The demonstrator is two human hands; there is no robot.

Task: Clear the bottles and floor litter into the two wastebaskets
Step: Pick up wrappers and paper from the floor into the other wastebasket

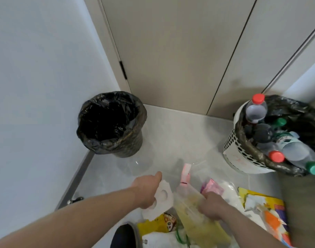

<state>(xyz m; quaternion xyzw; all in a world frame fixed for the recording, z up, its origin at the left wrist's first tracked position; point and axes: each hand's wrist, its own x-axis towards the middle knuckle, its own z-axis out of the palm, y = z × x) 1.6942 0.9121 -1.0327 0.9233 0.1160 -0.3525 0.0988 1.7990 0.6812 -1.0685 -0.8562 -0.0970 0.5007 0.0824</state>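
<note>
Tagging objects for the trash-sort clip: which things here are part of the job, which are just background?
Job:
left hand holding white moulded tray
right hand gripping clear yellowish bag
yellow wrapper
empty dark wastebasket
white wastebasket with bottles

Background:
door
door hinge
doorstop

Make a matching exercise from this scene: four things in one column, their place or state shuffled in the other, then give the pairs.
Things
1. left basket
2. right basket
3. left hand
4. right hand

Places or states
A. grips a clear yellowish bag
B. holds bottles
C. holds a white moulded tray
D. black liner, nothing visible inside

Pairs: 1-D, 2-B, 3-C, 4-A
</note>
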